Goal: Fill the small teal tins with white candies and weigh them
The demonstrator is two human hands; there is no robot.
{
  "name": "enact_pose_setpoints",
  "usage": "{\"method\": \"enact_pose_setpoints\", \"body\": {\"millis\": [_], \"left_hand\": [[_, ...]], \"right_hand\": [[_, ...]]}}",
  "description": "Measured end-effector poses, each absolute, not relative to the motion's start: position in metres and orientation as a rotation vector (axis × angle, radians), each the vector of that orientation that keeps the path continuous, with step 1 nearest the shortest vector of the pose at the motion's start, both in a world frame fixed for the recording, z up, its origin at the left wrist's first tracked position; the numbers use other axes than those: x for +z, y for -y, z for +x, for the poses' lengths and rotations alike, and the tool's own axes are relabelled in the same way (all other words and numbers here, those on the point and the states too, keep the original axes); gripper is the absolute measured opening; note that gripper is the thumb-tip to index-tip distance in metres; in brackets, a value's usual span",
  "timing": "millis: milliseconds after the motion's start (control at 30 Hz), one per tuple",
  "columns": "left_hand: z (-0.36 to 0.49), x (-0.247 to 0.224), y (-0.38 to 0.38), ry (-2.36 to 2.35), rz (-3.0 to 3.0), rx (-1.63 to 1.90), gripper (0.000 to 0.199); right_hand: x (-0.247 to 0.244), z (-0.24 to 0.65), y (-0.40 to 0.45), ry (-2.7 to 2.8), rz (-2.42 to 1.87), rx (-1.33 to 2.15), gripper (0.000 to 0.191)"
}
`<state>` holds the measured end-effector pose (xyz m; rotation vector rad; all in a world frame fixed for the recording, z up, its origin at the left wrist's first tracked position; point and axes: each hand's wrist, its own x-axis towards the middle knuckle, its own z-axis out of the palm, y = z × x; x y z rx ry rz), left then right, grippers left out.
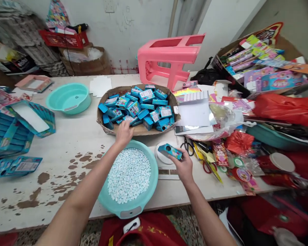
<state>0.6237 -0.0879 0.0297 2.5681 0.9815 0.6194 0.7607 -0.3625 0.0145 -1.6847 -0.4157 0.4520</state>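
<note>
My right hand (184,165) grips a small blue printed box (170,151) with a dark round hole in its side, held over a round white dish-like object (162,155). My left hand (124,133) reaches over the near rim of a shallow cardboard tray (141,132) heaped with similar blue boxes (133,108). Its fingertips are at the nearest boxes, and whether they grip one is hidden. Below the left forearm stands a turquoise basin (154,171) holding many small white and pale-blue pellets (129,174).
At left are a second turquoise basin (69,97) and stacked blue display packs (10,133). A pink plastic stool (169,54) lies on its side behind the tray. Black scissors (187,147), yellow-handled tools and packets crowd the right, beneath a carton (266,68) of colourful packaging.
</note>
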Motion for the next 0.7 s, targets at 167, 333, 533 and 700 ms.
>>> {"method": "enact_pose_setpoints", "body": {"millis": [167,333,533,700], "left_hand": [[0.729,0.006,0.044,-0.977,2.683,0.232,0.073],[0.747,-0.011,0.024,-1.053,2.626,0.183,0.054],[0.666,0.034,0.062,-1.096,2.076,0.623,0.054],[0.57,0.055,0.186,-0.746,0.979,0.48,0.047]], "right_hand": [[-0.028,0.802,0.352,0.389,-1.728,0.372,0.05],[-0.051,0.802,0.348,0.406,-1.749,0.4,0.05],[-0.015,0.771,0.369,0.438,-1.779,0.21,0.062],[0.011,0.699,0.367,0.418,-1.399,0.65,0.06]]}}
